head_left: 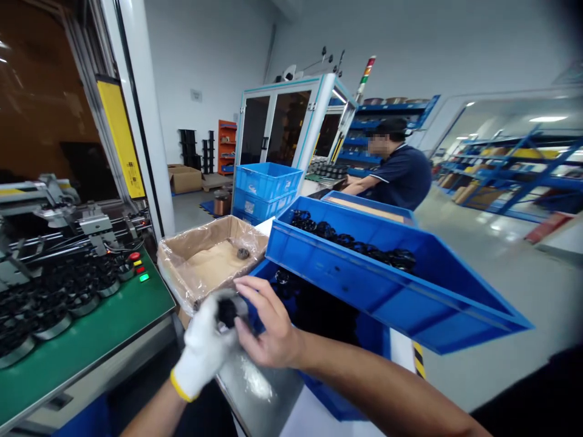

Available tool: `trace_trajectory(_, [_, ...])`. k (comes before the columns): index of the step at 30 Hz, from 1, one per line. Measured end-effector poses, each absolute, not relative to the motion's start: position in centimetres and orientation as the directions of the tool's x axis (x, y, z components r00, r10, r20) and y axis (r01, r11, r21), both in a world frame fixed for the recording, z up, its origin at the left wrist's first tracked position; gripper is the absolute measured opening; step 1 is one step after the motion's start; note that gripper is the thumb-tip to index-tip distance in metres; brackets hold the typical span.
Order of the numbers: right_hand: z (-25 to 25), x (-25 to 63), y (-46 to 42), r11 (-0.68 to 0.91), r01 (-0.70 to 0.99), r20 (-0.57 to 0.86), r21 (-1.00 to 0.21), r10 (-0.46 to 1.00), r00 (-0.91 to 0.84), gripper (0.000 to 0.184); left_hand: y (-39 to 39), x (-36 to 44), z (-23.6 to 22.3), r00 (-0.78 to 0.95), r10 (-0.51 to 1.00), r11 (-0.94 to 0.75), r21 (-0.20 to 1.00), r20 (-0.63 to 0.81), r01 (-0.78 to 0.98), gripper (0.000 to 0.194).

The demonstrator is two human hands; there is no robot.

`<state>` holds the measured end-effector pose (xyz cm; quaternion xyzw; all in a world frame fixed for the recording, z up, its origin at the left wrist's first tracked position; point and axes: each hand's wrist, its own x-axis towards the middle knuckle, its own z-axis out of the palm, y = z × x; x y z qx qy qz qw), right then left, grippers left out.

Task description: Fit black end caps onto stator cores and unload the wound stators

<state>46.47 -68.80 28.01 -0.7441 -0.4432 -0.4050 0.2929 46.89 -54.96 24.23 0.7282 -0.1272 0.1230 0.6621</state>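
Note:
My left hand [203, 347], in a white glove with a yellow cuff, is closed around a small black round part [226, 310]. My bare right hand [266, 325] curls over the same part, fingertips pinching its top and side. Both hands sit just in front of a cardboard box [182, 250] lined with clear plastic, where one dark part [243, 253] lies on the bottom. Right of the hands a tilted blue bin [346, 276] holds a row of several black round parts [353, 241]. A lower blue bin [314, 306] with more black parts lies beneath it.
A green machine table [98, 331] at left carries rows of black parts on metal holders and coloured buttons [138, 265]. Stacked blue crates [265, 189] and a glass-door cabinet [282, 124] stand behind. A person in dark clothing [401, 173] works at the back. Blue shelving [514, 170] lines the right.

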Motion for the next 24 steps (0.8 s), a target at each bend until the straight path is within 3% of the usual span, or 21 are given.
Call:
trace_trajectory(4, [27.8, 45.9, -68.5, -0.451, 0.871, 0.823, -0.196, 0.408, 0.396, 0.072, -49.3, 45.9, 26.1, 0.918, 0.117, 0.035, 0.923, 0.378, -0.384, 0.049])
trace_trajectory(6, [27.4, 45.9, -68.2, -0.431, 0.876, 0.799, -0.216, 0.437, 0.412, 0.069, -48.7, 44.9, 26.7, 0.859, 0.126, -0.072, 0.869, 0.495, -0.49, 0.052])
trace_trajectory(9, [26.9, 46.1, -68.0, -0.386, 0.894, 0.794, -0.226, 0.459, 0.399, 0.065, -49.4, 43.6, 27.2, 0.79, 0.063, -0.331, 0.76, 0.609, -0.559, 0.063])
trace_trajectory(12, [26.9, 46.0, -67.8, -0.353, 0.911, 0.791, -0.212, 0.487, 0.372, 0.054, -49.7, 42.8, 27.6, 0.832, 0.002, -0.441, 0.747, 0.555, -0.497, 0.066])
trace_trajectory(15, [27.4, 45.6, -67.6, -0.305, 0.922, 0.78, -0.24, 0.505, 0.37, 0.045, -48.7, 42.5, 28.0, 0.878, -0.054, -0.427, 0.784, 0.475, -0.45, 0.074])
trace_trajectory(17, [27.7, 45.3, -67.5, -0.272, 0.92, 0.767, -0.283, 0.511, 0.388, 0.043, -47.7, 42.7, 28.4, 0.855, -0.137, -0.36, 0.779, 0.5, -0.514, 0.077])
trace_trajectory(20, [28.0, 45.1, -67.3, -0.238, 0.912, 0.744, -0.333, 0.529, 0.409, 0.038, -46.5, 43.3, 28.9, 0.743, -0.288, -0.281, 0.689, 0.604, -0.668, 0.064])
trace_trajectory(24, [27.8, 45.1, -67.3, -0.209, 0.904, 0.712, -0.374, 0.56, 0.424, 0.035, -46.3, 43.7, 29.1, 0.629, -0.341, -0.361, 0.52, 0.698, -0.774, 0.055])
